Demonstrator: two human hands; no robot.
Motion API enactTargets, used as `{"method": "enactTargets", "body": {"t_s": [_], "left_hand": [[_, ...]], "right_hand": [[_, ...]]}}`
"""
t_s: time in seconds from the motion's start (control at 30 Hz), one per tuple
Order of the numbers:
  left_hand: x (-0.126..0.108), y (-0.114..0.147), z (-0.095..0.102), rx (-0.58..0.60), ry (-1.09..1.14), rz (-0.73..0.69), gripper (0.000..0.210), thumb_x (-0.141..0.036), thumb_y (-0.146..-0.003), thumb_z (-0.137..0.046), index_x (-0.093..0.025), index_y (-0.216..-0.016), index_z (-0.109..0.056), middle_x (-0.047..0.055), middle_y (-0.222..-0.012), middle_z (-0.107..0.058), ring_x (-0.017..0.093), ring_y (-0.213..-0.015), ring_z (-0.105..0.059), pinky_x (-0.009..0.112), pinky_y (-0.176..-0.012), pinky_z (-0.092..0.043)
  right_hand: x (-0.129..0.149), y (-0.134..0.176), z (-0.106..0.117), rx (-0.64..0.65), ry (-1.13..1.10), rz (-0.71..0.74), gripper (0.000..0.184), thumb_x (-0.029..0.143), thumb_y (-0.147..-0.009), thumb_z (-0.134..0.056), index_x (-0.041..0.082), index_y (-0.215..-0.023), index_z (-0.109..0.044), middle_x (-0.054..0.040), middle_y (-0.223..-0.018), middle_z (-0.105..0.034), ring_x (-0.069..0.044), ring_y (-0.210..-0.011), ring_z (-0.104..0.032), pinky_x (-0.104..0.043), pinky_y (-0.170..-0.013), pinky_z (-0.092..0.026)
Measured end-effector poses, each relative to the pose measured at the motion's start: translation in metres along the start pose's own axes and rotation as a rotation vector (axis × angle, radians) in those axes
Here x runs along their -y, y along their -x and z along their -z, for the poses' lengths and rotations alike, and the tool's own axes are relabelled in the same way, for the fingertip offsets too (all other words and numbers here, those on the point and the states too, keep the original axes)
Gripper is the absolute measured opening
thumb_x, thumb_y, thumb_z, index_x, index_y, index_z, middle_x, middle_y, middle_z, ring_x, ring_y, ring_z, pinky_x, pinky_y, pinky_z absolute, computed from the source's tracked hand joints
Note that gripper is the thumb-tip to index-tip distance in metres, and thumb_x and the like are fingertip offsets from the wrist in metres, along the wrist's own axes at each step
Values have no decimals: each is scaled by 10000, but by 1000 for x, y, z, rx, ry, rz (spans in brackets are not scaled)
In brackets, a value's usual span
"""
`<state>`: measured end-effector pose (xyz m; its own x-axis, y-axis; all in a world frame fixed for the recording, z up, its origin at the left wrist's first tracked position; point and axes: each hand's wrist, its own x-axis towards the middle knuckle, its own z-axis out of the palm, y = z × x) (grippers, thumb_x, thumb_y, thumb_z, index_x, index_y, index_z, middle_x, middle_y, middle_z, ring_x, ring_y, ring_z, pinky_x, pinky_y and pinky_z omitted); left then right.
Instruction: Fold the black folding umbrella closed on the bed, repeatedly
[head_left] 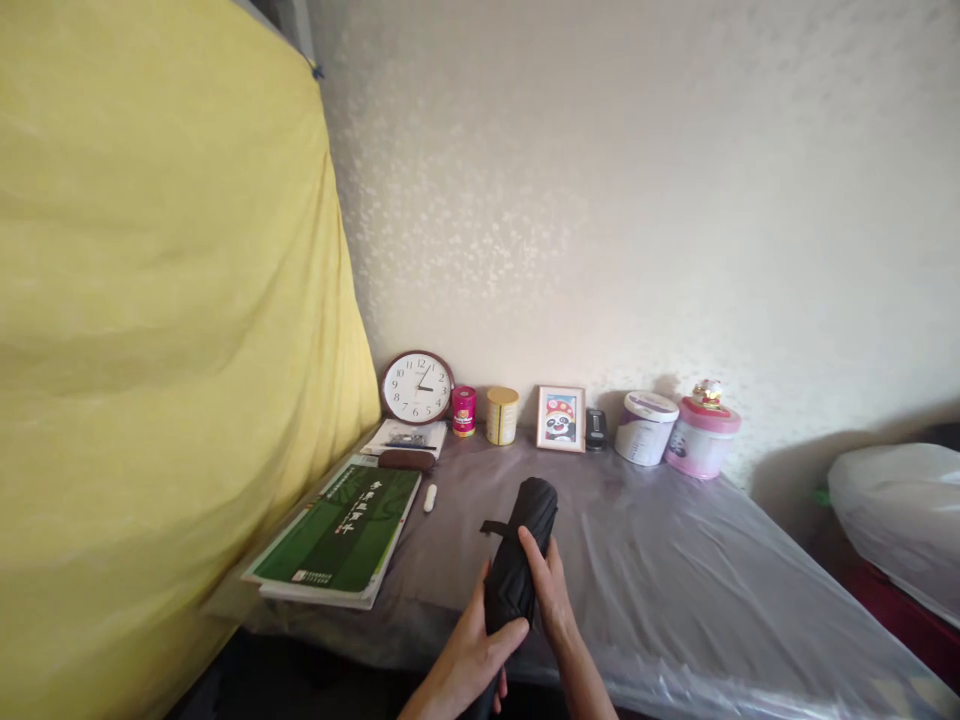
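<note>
A folded black umbrella (517, 550) is held in both hands above the front part of the table, tilted with its top end away from me. My left hand (480, 640) wraps round its lower part, thumb across the front. Higher up, my right hand (549, 582) grips its right side with the thumb lying along the fabric. A loose black strap (493, 527) sticks out to the left of the umbrella. The fingers behind the umbrella are partly hidden.
A grey-covered table (637, 570) carries green books (345, 525), a brown case (406, 459) and a white stick-shaped item (430, 498). Along the wall stand a clock (418, 387), a pink can (464, 412), a yellow can (502, 416), a picture frame (560, 419) and tubs (646, 428). A yellow curtain (165, 300) hangs left.
</note>
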<state>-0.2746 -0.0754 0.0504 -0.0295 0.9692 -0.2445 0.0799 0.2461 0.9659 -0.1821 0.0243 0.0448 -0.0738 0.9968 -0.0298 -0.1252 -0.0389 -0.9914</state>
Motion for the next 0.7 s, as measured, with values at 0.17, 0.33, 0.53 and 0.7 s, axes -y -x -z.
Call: {"method": "enactTargets", "body": {"t_s": [0.17, 0.33, 0.53, 0.7], "left_hand": [[11, -15, 7, -285, -610, -219, 874, -179, -696, -527, -215, -1403, -16, 105, -1381, -397, 192, -1083, -547, 284, -899, -437], [16, -24, 15, -296, -990, -119, 862, -180, -717, -515, -260, -1402, 3, 75, -1237, -517, 228, -983, -591, 311, -813, -453], [18, -28, 13, -275, -1035, -62, 812, -173, -728, -500, -254, -1403, -55, 97, -1282, -475, 231, -995, -585, 312, -811, -439], [19, -29, 10, -277, -1032, -9, 795, -169, -726, -504, -230, -1402, -90, 131, -1309, -453, 249, -985, -591, 337, -818, -439]], "right_hand": [[-17, -17, 9, -44, 260, 269, 556, 509, -656, -648, 176, -1095, -573, -92, -1035, -627, -274, -1035, -555, -377, -902, -414], [-37, -27, 10, -55, 476, 358, 595, 517, -688, -621, 170, -1166, -548, -90, -975, -566, -241, -830, -586, -391, -817, -445], [-30, -30, 10, 194, 548, 492, 309, 442, -797, -519, 249, -1006, -643, -44, -938, -538, -156, -717, -556, -309, -760, -463], [-19, -40, 13, 331, 510, 485, 202, 402, -757, -568, 226, -800, -657, -30, -828, -580, -151, -651, -527, -288, -663, -457]]}}
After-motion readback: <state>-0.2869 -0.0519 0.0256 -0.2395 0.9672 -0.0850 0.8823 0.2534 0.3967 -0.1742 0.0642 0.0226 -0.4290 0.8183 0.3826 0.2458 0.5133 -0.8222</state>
